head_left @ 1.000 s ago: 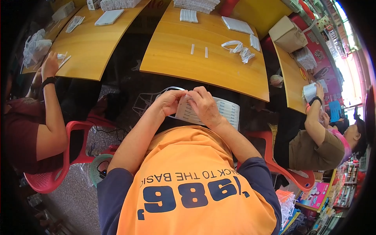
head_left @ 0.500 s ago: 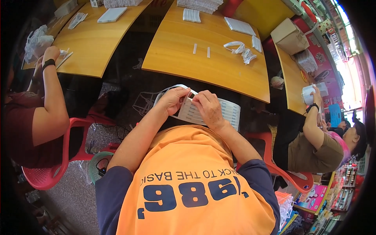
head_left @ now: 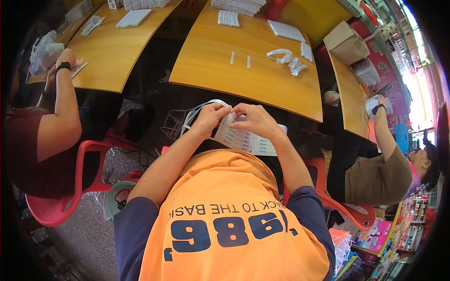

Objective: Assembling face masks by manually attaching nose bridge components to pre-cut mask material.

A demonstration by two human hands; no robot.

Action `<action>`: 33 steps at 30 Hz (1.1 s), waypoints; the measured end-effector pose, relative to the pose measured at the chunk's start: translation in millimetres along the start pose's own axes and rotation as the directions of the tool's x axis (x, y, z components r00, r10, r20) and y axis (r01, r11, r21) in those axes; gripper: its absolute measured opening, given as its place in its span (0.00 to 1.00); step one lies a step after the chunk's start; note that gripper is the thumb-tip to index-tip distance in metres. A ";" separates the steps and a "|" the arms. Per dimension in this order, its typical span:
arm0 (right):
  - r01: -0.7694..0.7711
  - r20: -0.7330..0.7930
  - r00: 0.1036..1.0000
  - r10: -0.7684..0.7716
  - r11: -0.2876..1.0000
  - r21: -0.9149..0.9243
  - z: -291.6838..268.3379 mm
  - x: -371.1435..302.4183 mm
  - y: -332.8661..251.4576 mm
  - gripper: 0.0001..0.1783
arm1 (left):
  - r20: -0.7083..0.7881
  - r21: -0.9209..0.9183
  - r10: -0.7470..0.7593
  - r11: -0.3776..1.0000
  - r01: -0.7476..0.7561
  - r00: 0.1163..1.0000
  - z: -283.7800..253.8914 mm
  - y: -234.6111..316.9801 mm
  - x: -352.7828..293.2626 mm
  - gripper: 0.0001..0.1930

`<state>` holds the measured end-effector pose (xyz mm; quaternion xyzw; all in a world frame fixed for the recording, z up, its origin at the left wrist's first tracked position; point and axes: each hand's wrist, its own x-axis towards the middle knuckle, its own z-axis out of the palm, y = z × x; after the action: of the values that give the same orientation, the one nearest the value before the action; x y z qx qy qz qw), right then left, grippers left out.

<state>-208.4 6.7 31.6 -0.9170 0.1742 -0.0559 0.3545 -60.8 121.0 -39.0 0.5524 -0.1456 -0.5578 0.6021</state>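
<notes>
A white sheet (head_left: pixel 237 139) with rows of narrow printed strips lies below my hands, near my lap. My left hand (head_left: pixel 210 121) is closed in a pinch at a thin white band (head_left: pixel 215 101), by the sheet's upper left corner. The band bends away in a loop beyond that hand. Close to those fingertips is my right hand (head_left: pixel 257 120), over the sheet, with its index finger curled and its thumb held apart below. Whether a small strip sticks to its fingertips is too small to tell. My right hand hides part of the sheet.
Ahead stands a wooden table (head_left: pixel 206 70) with two small white strips (head_left: pixel 248 62), a tangle of white bands (head_left: pixel 289 61) and stacked white sheets (head_left: pixel 287 31). People work at tables on both sides. Red chairs (head_left: pixel 89 164) and a green basket (head_left: pixel 119 196) stand nearby.
My right hand has lifted off the sheet and opened its thumb away from the index finger. My left hand keeps its pinch. The sheet has shifted slightly downward.
</notes>
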 end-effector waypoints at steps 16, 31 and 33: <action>-0.014 -0.009 1.000 0.014 1.000 -0.006 8.5 -6.2 -9.2 0.11 | -0.106 0.487 0.573 0.743 -0.460 0.813 21.2 -7.8 -9.0 0.14; 0.653 -0.437 0.523 0.732 -0.015 0.757 -63.9 -79.9 165.4 0.09 | -0.150 0.473 0.492 0.797 -0.374 0.858 2.1 -28.0 8.1 0.13; 0.783 -0.486 0.403 0.775 -0.017 0.622 -100.4 -108.0 183.8 0.10 | -0.180 0.499 0.579 0.750 -0.433 0.795 -9.8 -29.6 12.7 0.13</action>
<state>-383.2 -144.3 -14.6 -0.1203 0.2265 -0.6511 0.7143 -63.9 122.2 -72.5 0.6940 -0.3110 -0.2255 0.6089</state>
